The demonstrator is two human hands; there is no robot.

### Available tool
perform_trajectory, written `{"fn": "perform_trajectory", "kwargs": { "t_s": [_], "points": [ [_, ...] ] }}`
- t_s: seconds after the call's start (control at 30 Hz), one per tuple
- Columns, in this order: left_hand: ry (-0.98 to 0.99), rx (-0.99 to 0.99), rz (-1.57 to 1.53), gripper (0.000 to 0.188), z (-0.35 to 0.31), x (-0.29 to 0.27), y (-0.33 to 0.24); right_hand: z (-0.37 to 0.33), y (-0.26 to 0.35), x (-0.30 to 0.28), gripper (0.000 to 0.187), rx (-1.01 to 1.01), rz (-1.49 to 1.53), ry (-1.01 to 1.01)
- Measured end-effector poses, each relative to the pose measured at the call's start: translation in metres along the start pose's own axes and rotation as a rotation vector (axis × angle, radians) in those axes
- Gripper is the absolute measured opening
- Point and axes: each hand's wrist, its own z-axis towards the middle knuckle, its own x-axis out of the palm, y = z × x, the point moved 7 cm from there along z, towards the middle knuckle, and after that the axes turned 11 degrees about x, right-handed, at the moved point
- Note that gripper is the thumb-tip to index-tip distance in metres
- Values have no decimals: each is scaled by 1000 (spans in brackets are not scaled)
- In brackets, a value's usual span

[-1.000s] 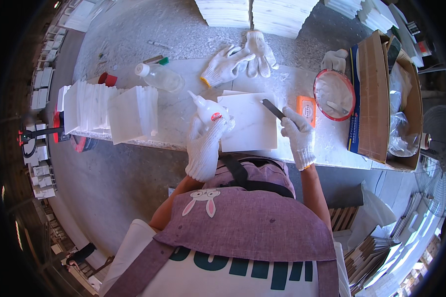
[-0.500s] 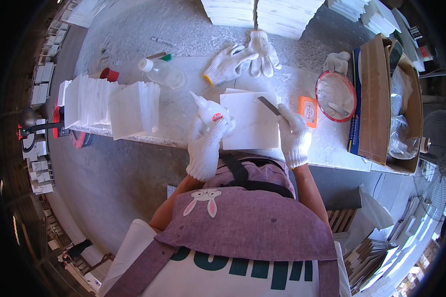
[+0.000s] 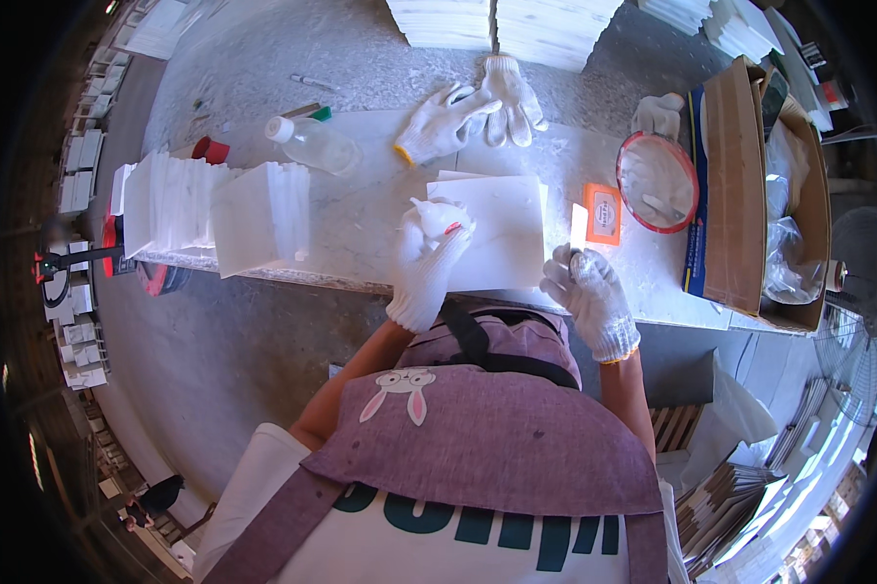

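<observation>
My left hand (image 3: 424, 263), in a white knit glove, is wrapped round a white squeeze bottle (image 3: 440, 216) with a red mark. The bottle is tipped over the left part of a white square tile (image 3: 497, 234), and its nozzle is hard to make out. A second white sheet or tile shows its edge underneath. Off the tile's lower right corner, my gloved right hand (image 3: 592, 297) is closed on a thin flat blade (image 3: 579, 227). The blade points away from me and catches bright light. An orange packet (image 3: 603, 213) lies just beyond it.
White tiles stand in a row (image 3: 181, 204) at the left, near a clear bottle (image 3: 314, 144) and a red cap (image 3: 211, 150). Spare gloves (image 3: 448, 122) lie behind. A red-rimmed bowl (image 3: 643, 165) of white paste and a cardboard box (image 3: 730, 195) are at right.
My left hand has shifted right and tipped the squeeze bottle over the tile. My right hand has drawn back to the right and turned, swinging the blade away from the tile.
</observation>
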Motion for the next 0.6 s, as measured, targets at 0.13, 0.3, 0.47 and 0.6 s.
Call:
{"fn": "perform_trajectory", "kwargs": {
  "t_s": [0.13,0.3,0.47,0.6],
  "points": [
    [57,73,124,33,3,1,22,8,13,-4,19,-100,-255,-138],
    [46,131,167,33,3,1,36,10,27,1,42,-163,-422,-215],
    [52,227,235,33,2,-1,41,23,30,-1,46,-304,-842,-285],
    [38,221,267,32,1,-2,42,21,36,18,43,-504,-1242,-339]
  ]
}}
